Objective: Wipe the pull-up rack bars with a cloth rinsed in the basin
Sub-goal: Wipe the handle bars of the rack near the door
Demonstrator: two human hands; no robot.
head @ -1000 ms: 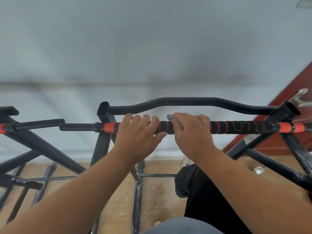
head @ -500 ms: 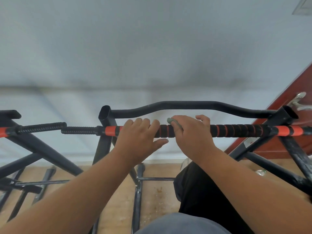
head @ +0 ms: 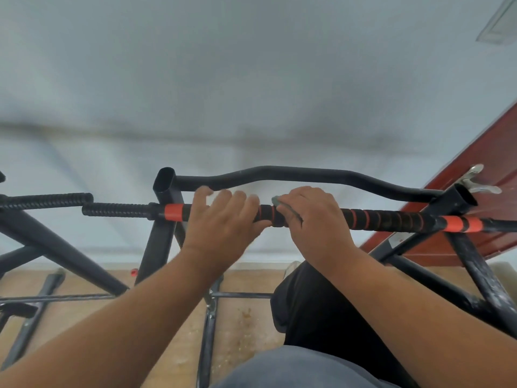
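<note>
You are in the middle of the wiping, not at its start or end, as far as one view can tell: your right hand (head: 316, 219) is curled over the padded front bar (head: 386, 219) with a small grey-green cloth (head: 279, 204) pressed under its fingers against the black and orange grip, only an edge of the cloth peeking out beside your index finger. Your left hand (head: 223, 219) sits just beside it on the same bar, fingers bent over the top and thumb below, gripping the bar and steadying the rack rather than cleaning. The cloth is near the middle of the bar, so I judge the padded stretch to your right, out to the orange band (head: 461, 224), and the ribbed black handle (head: 117, 210) to your left are probably waiting, though nothing shows which parts are already clean or damp. The curved rear bar (head: 279, 172) behind your hands and the uprights and lower struts (head: 481, 275), which look scuffed with pale marks, are likely left too. The basin is not in view, so you cannot judge from here when the cloth needs rinsing
</note>
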